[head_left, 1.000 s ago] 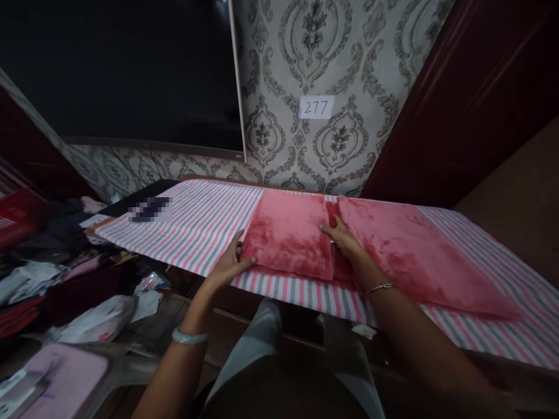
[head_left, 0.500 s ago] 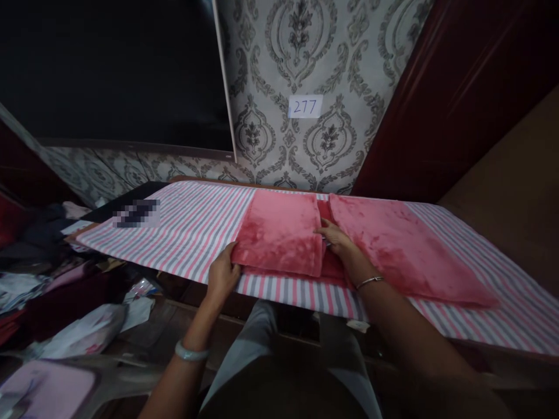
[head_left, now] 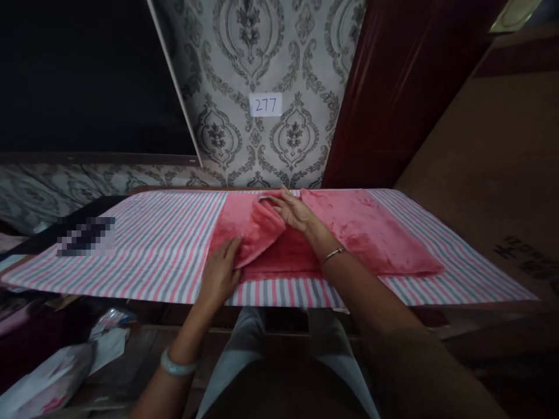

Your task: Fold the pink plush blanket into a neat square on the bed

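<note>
Plush fabric (head_left: 371, 238) flat toward desk's (head_left: 157, 244) right edge; flap (head_left: 266, 233) not yet: our right hand's (head_left: 294, 212) grip pinches it; left hand (head_left: 220, 270) half-curled, hold unclear.

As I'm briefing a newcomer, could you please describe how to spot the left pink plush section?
Below the patterned wall lies a striped cloth. On it is the left pink section, with the left hand at its near edge and the right hand by its lifted side. Unlike the flat right section, it is bunched, showing deeper red fabric.
</note>
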{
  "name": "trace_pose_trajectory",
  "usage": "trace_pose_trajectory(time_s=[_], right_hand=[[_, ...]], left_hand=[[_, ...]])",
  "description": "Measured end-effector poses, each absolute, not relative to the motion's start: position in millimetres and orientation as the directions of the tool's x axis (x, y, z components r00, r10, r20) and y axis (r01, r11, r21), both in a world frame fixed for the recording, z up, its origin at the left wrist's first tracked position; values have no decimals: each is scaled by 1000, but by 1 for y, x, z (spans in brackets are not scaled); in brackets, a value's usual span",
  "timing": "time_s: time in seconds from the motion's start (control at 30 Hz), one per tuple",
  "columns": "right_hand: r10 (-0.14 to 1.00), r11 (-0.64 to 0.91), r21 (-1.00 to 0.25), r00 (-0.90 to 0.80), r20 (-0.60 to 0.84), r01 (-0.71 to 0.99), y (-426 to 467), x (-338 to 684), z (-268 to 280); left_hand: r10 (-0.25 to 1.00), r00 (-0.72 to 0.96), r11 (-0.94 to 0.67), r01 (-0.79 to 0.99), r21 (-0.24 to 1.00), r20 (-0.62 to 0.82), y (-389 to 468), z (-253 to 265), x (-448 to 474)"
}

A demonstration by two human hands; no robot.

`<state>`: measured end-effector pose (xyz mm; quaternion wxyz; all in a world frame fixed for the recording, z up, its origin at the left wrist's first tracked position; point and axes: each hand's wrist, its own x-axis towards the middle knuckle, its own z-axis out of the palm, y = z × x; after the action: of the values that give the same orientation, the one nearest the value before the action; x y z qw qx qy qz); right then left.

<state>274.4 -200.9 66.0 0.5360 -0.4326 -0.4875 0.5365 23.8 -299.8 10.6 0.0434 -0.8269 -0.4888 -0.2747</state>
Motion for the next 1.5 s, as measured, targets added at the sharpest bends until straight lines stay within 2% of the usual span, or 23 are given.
trace_pose_trajectory(time_s=[0.1,0.2,0.3,0.43,0.5,0.67,0.83,1.03,1.17,1.27,1.37,1.43,1.5], right_hand=[[988,114,-992,-106,108,49,-205,270,65],[994,97,-970,-71,83,224,-234,277,42],[983,162,-926,-132,124,341,-277,286,14],[897,440,-630,-353,267,640,-318,292,-8],[878,478,-523,-373,299,706,-324,289,-12],[875,472,-355,-380,300,807,-323,277,-10],[842,518,-233,-443,309,823,-340,272,-6],[860,493,-319,-398,319,809,-341,268,4],[819,562,-282,-477,317,777,-323,238,11],[816,574,-260,-513,268,777,-314,212,9],[803,589,-249,-524,285,769,-313,198,3],[776,625,-277,-542,323,730,-315,198,-2],[774,632,-398,-529,347,664,-313,203,-6]], left_hand=[[847,93,-369,812,453,523,-287,5,19],[873,-47,-267,785,558,485,-280,2,12],[871,-67,-249,793,556,486,-277,-2,10],[860,-64,-248,815,524,507,-276,-12,13],[862,-55,-247,823,511,504,-275,-15,14],[877,-32,-239,835,495,479,-274,-14,12],[873,-7,-268,829,492,488,-274,-12,10],[884,-17,-239,843,482,468,-277,-13,12],[894,-19,-215,858,467,448,-274,-8,9],[902,54,-252,872,420,429,-269,-1,3],[914,101,-259,891,374,394,-267,4,-2],[912,98,-252,900,357,397,-267,5,-3],[897,97,-265,898,351,431,-269,6,0]])
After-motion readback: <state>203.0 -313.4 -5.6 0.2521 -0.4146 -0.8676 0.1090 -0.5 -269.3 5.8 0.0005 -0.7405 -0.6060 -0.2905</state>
